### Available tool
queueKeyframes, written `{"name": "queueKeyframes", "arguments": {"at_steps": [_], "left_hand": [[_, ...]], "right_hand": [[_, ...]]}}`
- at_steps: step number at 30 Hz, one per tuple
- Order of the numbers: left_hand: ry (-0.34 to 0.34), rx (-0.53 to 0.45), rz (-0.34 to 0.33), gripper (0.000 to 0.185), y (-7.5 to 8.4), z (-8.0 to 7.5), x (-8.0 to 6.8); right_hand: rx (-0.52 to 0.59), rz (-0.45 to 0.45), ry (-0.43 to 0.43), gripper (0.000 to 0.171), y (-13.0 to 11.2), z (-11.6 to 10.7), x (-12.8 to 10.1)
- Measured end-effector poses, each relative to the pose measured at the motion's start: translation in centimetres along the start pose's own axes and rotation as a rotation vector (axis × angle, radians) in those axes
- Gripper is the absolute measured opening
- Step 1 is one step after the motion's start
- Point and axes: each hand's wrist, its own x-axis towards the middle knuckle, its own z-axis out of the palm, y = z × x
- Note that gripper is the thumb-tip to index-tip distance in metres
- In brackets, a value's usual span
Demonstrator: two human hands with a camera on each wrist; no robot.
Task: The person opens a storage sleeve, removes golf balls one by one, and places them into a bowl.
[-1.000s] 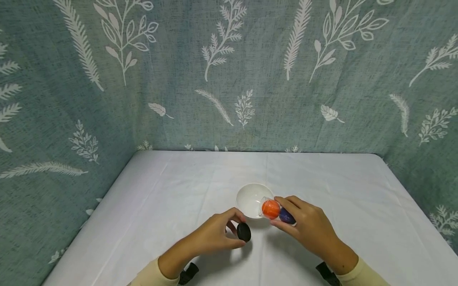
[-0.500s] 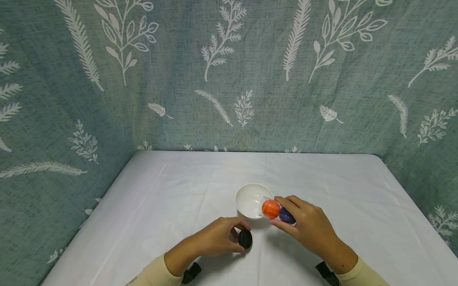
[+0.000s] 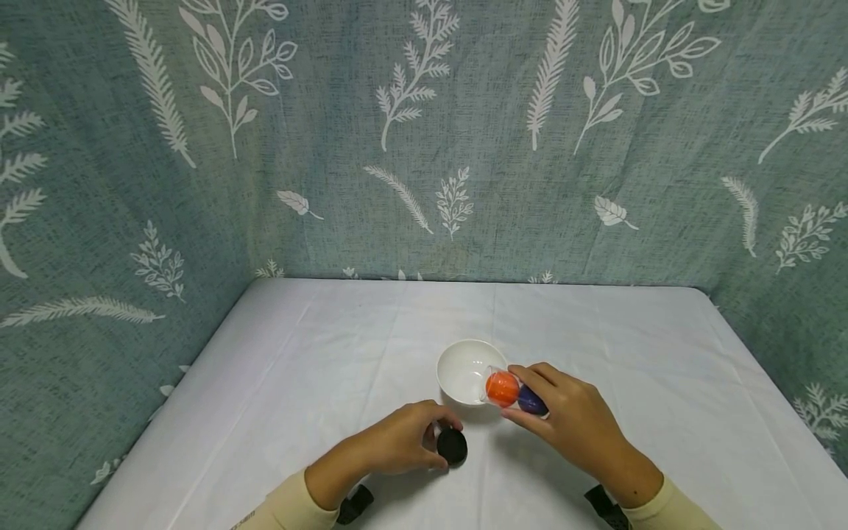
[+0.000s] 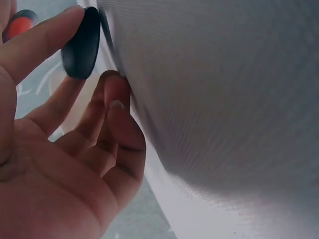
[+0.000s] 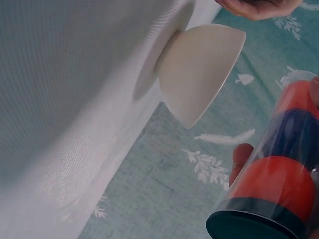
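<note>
Low over the white cloth, my left hand (image 3: 411,439) pinches a round black lid (image 3: 453,447) between thumb and fingers. The left wrist view shows that lid (image 4: 85,47) on edge, right by the cloth, with the other fingers curled below it. My right hand (image 3: 573,412) grips a clear tube holding orange and dark blue balls. It lies tilted, its uncapped end with an orange ball (image 3: 501,388) overlapping the rim of a white bowl (image 3: 461,372). In the right wrist view the tube (image 5: 279,159) shows a dark cap at its near end.
A white cloth covers the table (image 3: 358,331). Behind it and on the left hangs a green leaf-patterned curtain (image 3: 331,243). The bowl stands just beyond the two hands.
My left hand has lowered the lid toward the cloth, nearer the body, and the lid now faces up more. The right hand and tube stay in place over the bowl's edge.
</note>
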Motion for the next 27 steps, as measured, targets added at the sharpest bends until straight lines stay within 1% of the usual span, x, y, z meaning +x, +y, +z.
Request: {"name": "queueKeyframes", "arguments": {"at_steps": [9, 19, 25, 27], "left_hand": [[-0.011, 0.085, -0.04, 0.048, -0.07, 0.09, -0.11], [-0.013, 0.124, -0.019, 0.046, -0.49, 0.4, -0.13], [-0.009, 0.146, -0.029, 0.051, -0.15, 0.24, -0.37], [0.004, 0.163, -0.025, 0.052, 0.08, 0.09, -0.54]], "right_hand": [[0.014, -0.005, 0.01, 0.068, 0.14, 0.1, 0.0], [0.004, -0.002, 0.0, 0.068, 0.07, 0.03, -0.14], [0.01, -0.009, 0.003, 0.067, 0.03, 0.11, -0.07], [0.009, -0.009, -0.001, 0.066, 0.04, 0.13, -0.08]]}}
